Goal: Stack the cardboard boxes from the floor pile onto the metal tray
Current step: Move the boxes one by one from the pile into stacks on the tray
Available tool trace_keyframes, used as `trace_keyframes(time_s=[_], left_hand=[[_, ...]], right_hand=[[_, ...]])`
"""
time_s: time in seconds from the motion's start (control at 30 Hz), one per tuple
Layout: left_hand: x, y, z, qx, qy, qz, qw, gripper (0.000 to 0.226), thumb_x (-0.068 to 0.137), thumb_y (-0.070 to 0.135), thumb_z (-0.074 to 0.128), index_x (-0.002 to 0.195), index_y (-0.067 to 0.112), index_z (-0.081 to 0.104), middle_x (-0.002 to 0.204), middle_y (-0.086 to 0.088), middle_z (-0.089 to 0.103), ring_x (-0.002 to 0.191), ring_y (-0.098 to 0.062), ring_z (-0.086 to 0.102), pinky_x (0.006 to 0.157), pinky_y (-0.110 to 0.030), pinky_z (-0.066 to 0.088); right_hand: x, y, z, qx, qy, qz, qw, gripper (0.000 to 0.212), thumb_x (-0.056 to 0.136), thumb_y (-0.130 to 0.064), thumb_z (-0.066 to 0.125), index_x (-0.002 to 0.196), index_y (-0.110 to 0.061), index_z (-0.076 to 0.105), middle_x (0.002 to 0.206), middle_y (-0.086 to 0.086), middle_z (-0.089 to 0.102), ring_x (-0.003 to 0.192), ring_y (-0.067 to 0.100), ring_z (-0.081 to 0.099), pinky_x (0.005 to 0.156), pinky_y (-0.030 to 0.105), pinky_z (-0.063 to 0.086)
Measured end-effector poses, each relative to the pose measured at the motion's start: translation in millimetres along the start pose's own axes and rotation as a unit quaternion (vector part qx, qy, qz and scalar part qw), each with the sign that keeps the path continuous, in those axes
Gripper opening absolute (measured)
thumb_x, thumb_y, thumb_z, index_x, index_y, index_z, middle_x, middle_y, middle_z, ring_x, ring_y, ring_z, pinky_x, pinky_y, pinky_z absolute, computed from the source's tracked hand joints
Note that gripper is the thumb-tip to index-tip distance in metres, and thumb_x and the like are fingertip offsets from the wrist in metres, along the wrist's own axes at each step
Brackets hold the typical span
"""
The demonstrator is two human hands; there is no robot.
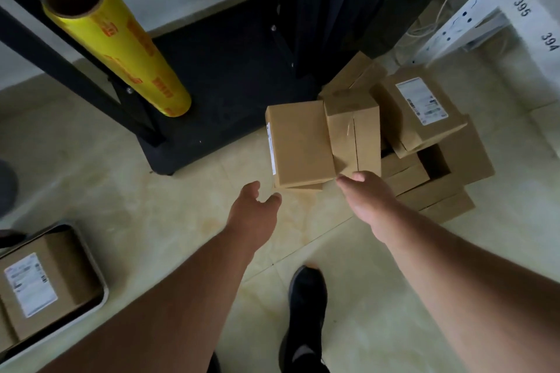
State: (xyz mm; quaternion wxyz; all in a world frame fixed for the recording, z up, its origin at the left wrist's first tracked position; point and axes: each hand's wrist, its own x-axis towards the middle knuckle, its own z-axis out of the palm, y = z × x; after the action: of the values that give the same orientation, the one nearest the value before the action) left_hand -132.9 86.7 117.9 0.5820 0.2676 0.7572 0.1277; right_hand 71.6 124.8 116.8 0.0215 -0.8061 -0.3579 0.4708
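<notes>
A pile of brown cardboard boxes (424, 136) lies on the tiled floor at centre right. The nearest box (300, 144) lies flat, with a narrower box (354, 133) leaning beside it. My left hand (254, 212) reaches forward with relaxed fingers, just short of the flat box and holding nothing. My right hand (363, 194) is at the near edge of the narrower box; its fingertips are hidden, so any grip is unclear. The metal tray (101, 275) sits at bottom left with a labelled box (45, 281) in it.
A black metal rack (212, 76) stands behind the pile, with a yellow film roll (115, 42) leaning on it. White shelving (491, 6) numbered 394 and 395 is at top right. My black shoe (306, 312) is on the floor below my hands.
</notes>
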Motion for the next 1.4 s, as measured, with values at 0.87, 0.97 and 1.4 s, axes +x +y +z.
trace_keyframes(time_s=[0.87,0.97,1.4], left_hand=[[81.9,13.8,37.5,-0.018,-0.023,-0.016,0.999,0.052,0.099,0.026,0.057,0.15,0.026,0.049,0.129,0.009,0.06,0.105,-0.017,0.058,0.085,-0.029,0.043],[71.8,10.2,25.8,-0.036,0.002,-0.009,0.999,0.052,0.099,0.028,0.057,0.15,0.029,0.047,0.124,0.01,0.057,0.099,-0.015,0.058,0.081,-0.027,0.043],[22.5,-60.6,-83.7,-0.087,0.078,-0.016,0.993,0.035,0.099,0.028,0.054,0.134,0.027,0.053,0.109,0.009,0.064,0.089,-0.013,0.064,0.068,-0.025,0.048]], right_hand=[[68.7,-13.7,30.5,0.027,-0.019,0.011,0.999,0.059,0.098,-0.039,0.06,0.149,-0.01,0.051,0.15,0.007,0.056,0.132,0.026,0.056,0.094,0.029,0.041],[55.5,-20.4,33.7,0.033,-0.016,-0.003,0.999,0.063,0.097,-0.041,0.061,0.152,-0.013,0.048,0.154,0.005,0.053,0.135,0.025,0.054,0.093,0.028,0.039],[-41.0,-71.1,113.3,-0.022,-0.051,-0.065,0.996,0.038,0.098,-0.032,0.062,0.12,-0.001,0.066,0.107,0.015,0.07,0.096,0.032,0.066,0.09,0.043,0.054]])
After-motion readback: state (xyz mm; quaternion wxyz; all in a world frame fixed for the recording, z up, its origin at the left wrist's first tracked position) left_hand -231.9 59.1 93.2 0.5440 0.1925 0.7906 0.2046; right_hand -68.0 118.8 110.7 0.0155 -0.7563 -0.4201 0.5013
